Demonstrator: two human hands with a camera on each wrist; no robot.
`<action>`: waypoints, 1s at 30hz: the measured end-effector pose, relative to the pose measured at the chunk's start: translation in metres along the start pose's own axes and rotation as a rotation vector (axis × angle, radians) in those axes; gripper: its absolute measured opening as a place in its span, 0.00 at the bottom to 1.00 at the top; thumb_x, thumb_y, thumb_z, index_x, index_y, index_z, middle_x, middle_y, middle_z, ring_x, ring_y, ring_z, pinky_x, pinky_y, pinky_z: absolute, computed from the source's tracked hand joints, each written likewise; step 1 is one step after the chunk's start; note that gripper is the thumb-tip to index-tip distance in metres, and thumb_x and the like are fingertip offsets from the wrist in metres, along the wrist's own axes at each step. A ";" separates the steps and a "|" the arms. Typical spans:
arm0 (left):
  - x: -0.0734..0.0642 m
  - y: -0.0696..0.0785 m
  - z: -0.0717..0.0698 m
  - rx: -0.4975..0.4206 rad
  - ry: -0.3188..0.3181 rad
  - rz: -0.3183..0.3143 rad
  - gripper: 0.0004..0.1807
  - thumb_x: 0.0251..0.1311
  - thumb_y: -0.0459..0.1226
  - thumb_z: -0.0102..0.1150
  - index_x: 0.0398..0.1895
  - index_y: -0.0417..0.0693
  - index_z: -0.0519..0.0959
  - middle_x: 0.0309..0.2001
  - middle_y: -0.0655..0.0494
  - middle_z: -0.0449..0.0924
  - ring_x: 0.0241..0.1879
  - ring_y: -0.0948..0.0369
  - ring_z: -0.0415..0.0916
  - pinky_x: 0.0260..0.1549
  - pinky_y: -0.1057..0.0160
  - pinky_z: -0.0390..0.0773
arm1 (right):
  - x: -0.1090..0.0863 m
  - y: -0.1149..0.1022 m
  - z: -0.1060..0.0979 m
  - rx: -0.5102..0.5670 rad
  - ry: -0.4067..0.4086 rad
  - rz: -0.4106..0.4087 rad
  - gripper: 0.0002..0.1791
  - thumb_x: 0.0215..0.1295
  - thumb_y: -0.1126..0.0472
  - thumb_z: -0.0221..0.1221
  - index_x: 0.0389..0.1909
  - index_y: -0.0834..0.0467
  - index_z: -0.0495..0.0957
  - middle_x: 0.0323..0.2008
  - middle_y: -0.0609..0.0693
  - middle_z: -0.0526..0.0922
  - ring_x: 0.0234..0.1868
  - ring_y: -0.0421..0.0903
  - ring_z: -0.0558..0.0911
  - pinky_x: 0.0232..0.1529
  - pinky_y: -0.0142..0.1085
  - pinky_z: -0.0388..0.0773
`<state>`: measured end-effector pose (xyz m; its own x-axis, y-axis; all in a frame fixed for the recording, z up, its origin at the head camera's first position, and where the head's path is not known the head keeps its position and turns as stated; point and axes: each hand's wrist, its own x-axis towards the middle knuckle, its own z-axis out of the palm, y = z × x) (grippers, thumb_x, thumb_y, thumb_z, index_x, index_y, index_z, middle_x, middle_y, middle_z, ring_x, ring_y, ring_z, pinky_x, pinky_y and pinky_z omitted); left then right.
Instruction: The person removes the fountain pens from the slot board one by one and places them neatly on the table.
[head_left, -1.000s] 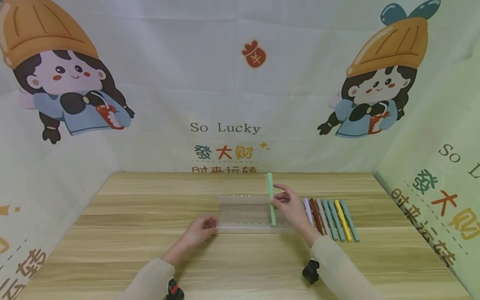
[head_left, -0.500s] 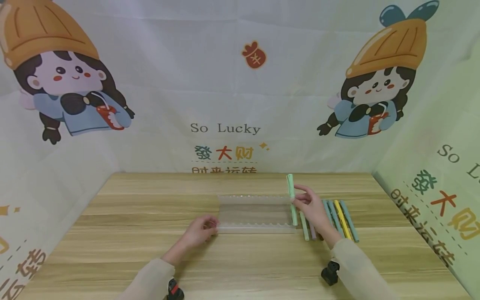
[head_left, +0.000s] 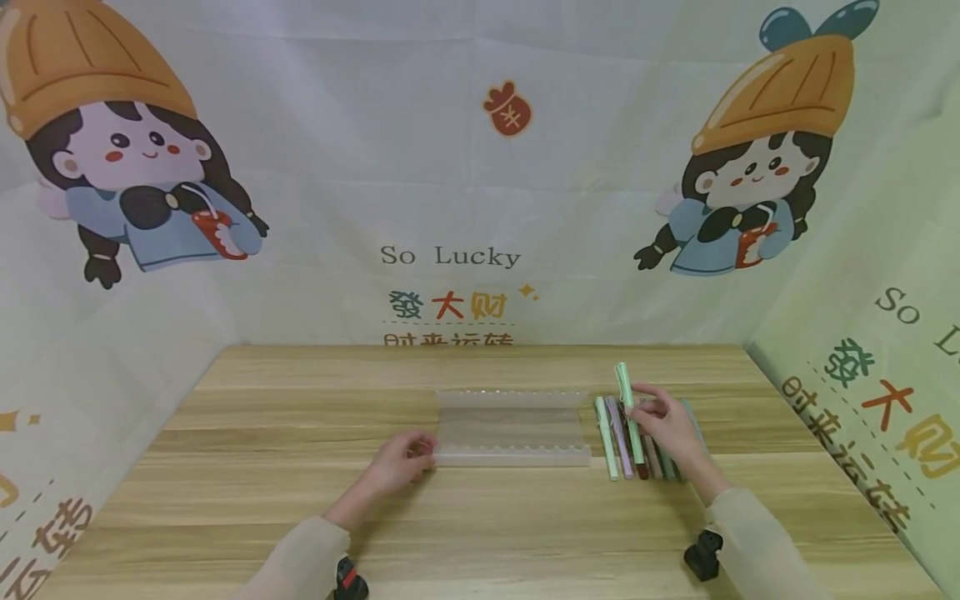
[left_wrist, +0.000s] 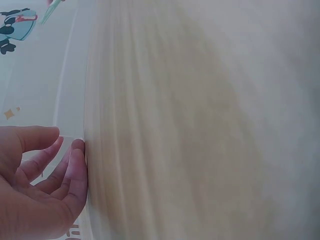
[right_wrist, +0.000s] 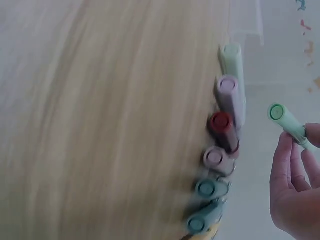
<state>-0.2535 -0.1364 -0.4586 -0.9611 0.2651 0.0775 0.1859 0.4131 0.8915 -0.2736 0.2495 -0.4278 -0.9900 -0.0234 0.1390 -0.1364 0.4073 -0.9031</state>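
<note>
A clear plastic pen rack (head_left: 510,427) with scalloped edges lies mid-table. My left hand (head_left: 405,460) pinches its near left corner; in the left wrist view the thumb and curled fingers (left_wrist: 75,170) are at the rack's end. My right hand (head_left: 667,425) holds a light green pen (head_left: 628,408) between thumb and fingers, tilted above a row of pens. The row includes a light green pen (head_left: 606,437), a lavender pen (right_wrist: 228,95), a dark red pen (right_wrist: 223,127), a pinkish pen (right_wrist: 215,157) and blue-green pens (right_wrist: 206,189). The right hand hides part of the row in the head view.
The wooden table (head_left: 465,533) reaches a printed cloth backdrop (head_left: 480,200) behind and at both sides. A yellow pen (right_wrist: 210,232) shows at the lower edge of the right wrist view. The pen row lies just right of the rack.
My right hand has moved right with the light green pen, from over the rack to above the pen row. The left hand and the rack have stayed in place.
</note>
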 end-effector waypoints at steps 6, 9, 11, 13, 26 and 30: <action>0.000 0.000 0.000 -0.008 0.001 0.003 0.07 0.53 0.24 0.51 0.36 0.30 0.72 0.27 0.47 0.73 0.23 0.59 0.69 0.18 0.64 0.71 | -0.004 0.011 -0.018 0.009 -0.003 0.021 0.22 0.61 0.67 0.51 0.56 0.67 0.62 0.36 0.60 0.74 0.34 0.47 0.74 0.34 0.37 0.74; 0.000 0.000 0.000 -0.006 0.000 0.001 0.07 0.52 0.24 0.52 0.36 0.30 0.72 0.28 0.48 0.73 0.22 0.59 0.69 0.17 0.64 0.71 | -0.005 0.015 -0.026 -0.007 0.018 0.015 0.22 0.60 0.67 0.51 0.55 0.70 0.62 0.34 0.59 0.75 0.32 0.45 0.74 0.31 0.35 0.74; 0.000 0.000 0.000 -0.006 0.000 0.003 0.07 0.52 0.23 0.52 0.36 0.30 0.72 0.28 0.49 0.73 0.22 0.59 0.68 0.17 0.64 0.71 | -0.006 0.017 -0.031 -0.024 0.030 0.020 0.22 0.60 0.66 0.51 0.54 0.71 0.63 0.33 0.57 0.76 0.31 0.44 0.74 0.29 0.34 0.73; 0.000 0.000 0.000 -0.006 0.001 0.004 0.08 0.52 0.23 0.52 0.36 0.30 0.72 0.28 0.49 0.73 0.21 0.59 0.68 0.17 0.63 0.71 | -0.007 0.020 -0.036 -0.032 0.043 0.030 0.22 0.60 0.66 0.51 0.54 0.71 0.63 0.32 0.56 0.76 0.30 0.43 0.74 0.29 0.34 0.73; 0.000 0.000 0.001 0.001 0.006 0.011 0.07 0.52 0.24 0.52 0.36 0.30 0.72 0.27 0.47 0.73 0.23 0.58 0.70 0.18 0.62 0.73 | -0.017 0.032 -0.067 -0.138 0.085 0.092 0.21 0.60 0.65 0.51 0.52 0.73 0.63 0.31 0.57 0.75 0.27 0.40 0.74 0.28 0.31 0.73; 0.000 0.000 0.000 0.003 0.009 0.006 0.07 0.52 0.24 0.52 0.36 0.30 0.72 0.28 0.47 0.73 0.23 0.57 0.70 0.18 0.62 0.73 | -0.020 0.038 -0.073 -0.159 0.074 0.122 0.22 0.61 0.64 0.50 0.52 0.73 0.62 0.35 0.62 0.75 0.29 0.40 0.74 0.29 0.32 0.73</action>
<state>-0.2530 -0.1360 -0.4585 -0.9619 0.2593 0.0866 0.1917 0.4140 0.8899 -0.2568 0.3319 -0.4347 -0.9927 0.0999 0.0673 -0.0024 0.5419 -0.8405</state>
